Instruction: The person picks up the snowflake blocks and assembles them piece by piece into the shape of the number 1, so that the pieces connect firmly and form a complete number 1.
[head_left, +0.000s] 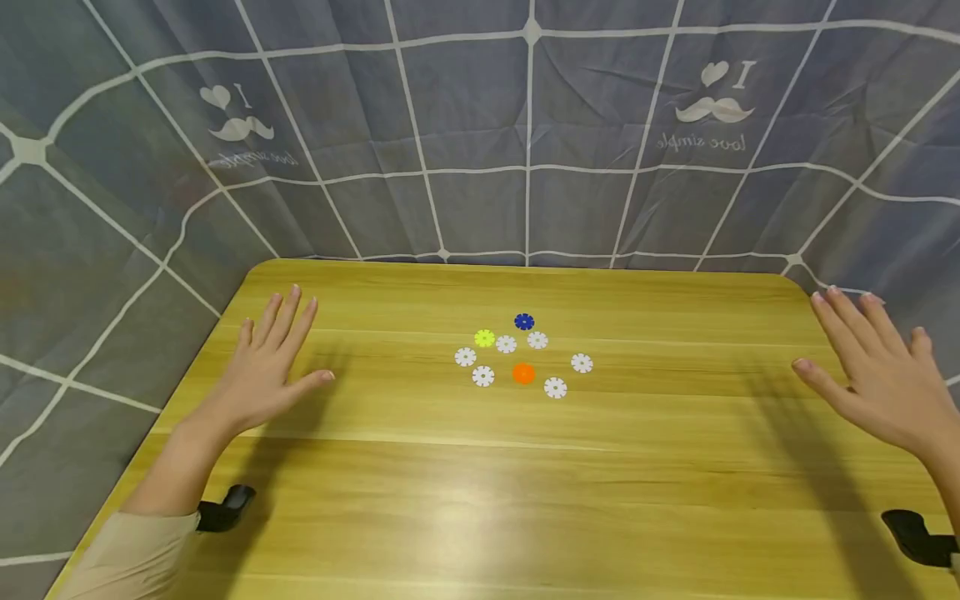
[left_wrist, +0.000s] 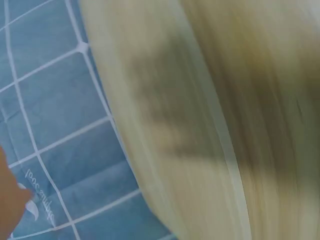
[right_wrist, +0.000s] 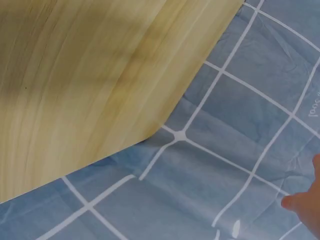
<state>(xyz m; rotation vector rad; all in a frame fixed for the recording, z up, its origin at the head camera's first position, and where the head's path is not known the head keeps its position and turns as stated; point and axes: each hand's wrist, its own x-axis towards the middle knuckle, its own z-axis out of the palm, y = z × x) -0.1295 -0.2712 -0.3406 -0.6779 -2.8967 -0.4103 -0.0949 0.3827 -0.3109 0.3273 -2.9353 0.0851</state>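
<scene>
Both hands are spread apart with fingers straight and nothing held. My left hand (head_left: pixel 262 367) is raised above the left side of the table, its shadow falling on the wood. Over the right edge, my right hand (head_left: pixel 885 375) is held up in the same way. Between them, well apart from either hand, small notched discs lie flat: a blue disc (head_left: pixel 524 322), a yellow-green disc (head_left: pixel 484 338), an orange disc (head_left: pixel 523 373) and several white discs (head_left: pixel 555 387). In the wrist views only a bit of the left hand (left_wrist: pixel 12 197) and of the right hand (right_wrist: pixel 307 200) shows.
The wooden table (head_left: pixel 465 483) has rounded far corners. A grey-blue curtain (head_left: pixel 480 108) with white grid lines surrounds its back and sides. A black strap mount (head_left: pixel 227 508) sits at the left wrist, another black mount (head_left: pixel 918 537) at the right.
</scene>
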